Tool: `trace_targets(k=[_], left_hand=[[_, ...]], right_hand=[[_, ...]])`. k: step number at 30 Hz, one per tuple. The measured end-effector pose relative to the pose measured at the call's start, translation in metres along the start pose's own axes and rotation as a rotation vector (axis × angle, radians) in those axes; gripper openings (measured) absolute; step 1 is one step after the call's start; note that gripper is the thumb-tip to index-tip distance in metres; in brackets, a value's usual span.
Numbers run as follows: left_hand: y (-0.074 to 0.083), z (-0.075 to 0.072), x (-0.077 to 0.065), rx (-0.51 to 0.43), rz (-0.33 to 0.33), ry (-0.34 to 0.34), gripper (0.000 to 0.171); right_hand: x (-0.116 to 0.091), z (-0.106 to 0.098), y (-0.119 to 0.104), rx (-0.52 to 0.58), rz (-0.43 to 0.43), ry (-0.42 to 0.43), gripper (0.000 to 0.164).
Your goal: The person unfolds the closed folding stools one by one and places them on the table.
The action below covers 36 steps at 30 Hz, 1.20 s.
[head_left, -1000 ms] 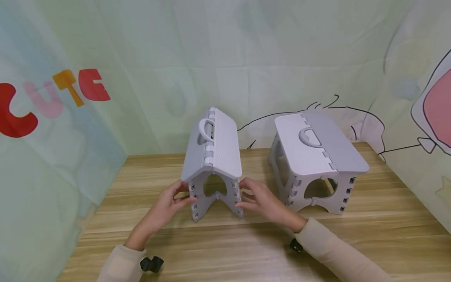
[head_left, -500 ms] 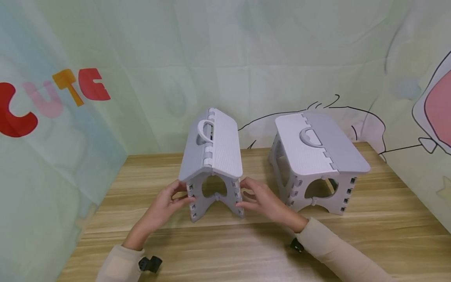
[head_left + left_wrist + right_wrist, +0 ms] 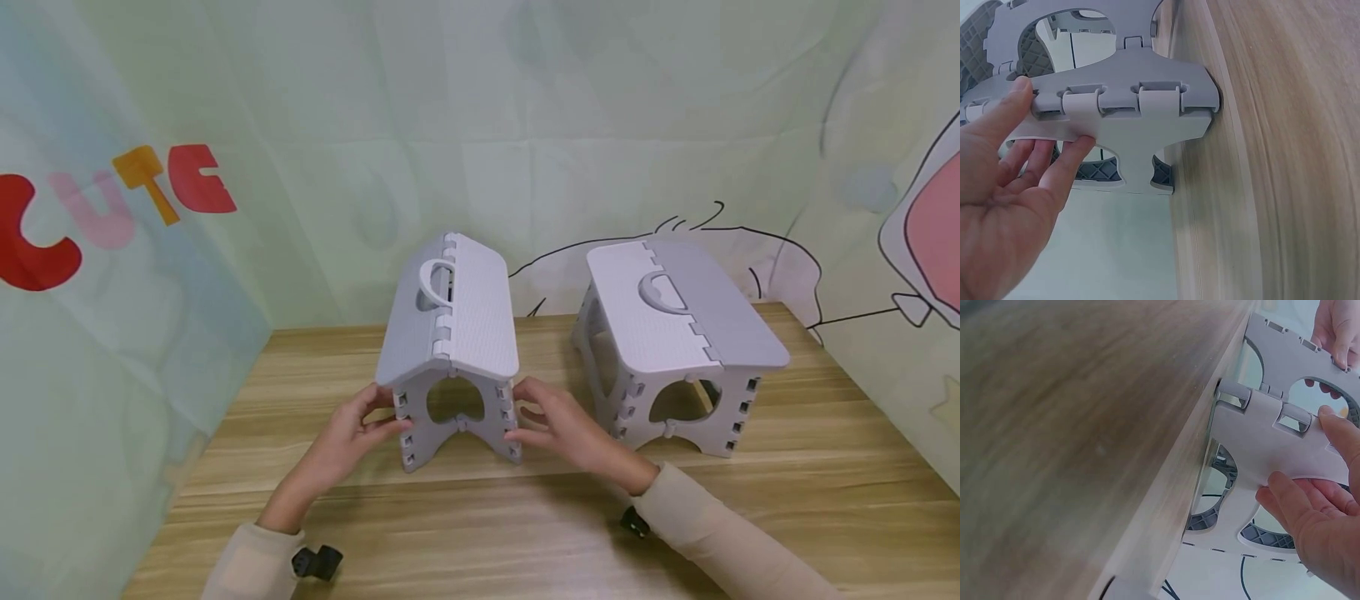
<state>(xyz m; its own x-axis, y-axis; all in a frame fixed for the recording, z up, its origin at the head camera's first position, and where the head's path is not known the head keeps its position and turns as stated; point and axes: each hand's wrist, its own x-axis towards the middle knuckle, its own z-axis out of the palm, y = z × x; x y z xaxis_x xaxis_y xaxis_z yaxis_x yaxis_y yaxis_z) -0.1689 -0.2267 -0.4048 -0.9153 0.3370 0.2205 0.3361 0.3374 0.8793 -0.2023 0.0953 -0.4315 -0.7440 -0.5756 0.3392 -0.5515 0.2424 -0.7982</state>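
A grey-and-white plastic folding stool (image 3: 480, 308) stands partly folded on the table, its two top halves sloping like a roof from the hinge line. My left hand (image 3: 348, 433) grips its left leg panel, thumb on the hinged front edge. In the left wrist view, that hand's fingers (image 3: 1066, 165) curl at the opening in the side panel. My right hand (image 3: 558, 425) holds the right leg panel in the same way. The right wrist view shows its thumb (image 3: 1335, 428) on the hinged edge and fingers at the side opening.
A second folding stool (image 3: 690, 308), its top spread flat, stands just to the right, close to my right forearm. The wooden table (image 3: 480, 533) meets printed fabric walls (image 3: 480, 117) at the back and sides.
The stool's leg panels and top halves have spread slightly wider apart. My left hand has shifted a little left with its panel, and my right hand very slightly right.
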Motion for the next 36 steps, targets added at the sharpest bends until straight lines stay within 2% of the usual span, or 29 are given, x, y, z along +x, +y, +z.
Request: trace_targets(k=[14,28,36], left_hand=[[-0.0021,-0.0026,-0.0011,0.006,-0.023,0.012,0.037],[-0.0025,-0.0034,-0.0021,0.002,-0.033,0.029,0.037],[-0.0021,-0.0028,-0.0018,-0.050,-0.026,0.037,0.039]], right_hand=[[-0.0006,-0.0014,0.0010,0.001,0.015,0.001,0.039],[-0.0020,-0.0026,0.0016,-0.038,-0.024,0.014,0.040],[-0.0023,-0.0029,-0.0013,-0.071,0.012,0.025,0.046]])
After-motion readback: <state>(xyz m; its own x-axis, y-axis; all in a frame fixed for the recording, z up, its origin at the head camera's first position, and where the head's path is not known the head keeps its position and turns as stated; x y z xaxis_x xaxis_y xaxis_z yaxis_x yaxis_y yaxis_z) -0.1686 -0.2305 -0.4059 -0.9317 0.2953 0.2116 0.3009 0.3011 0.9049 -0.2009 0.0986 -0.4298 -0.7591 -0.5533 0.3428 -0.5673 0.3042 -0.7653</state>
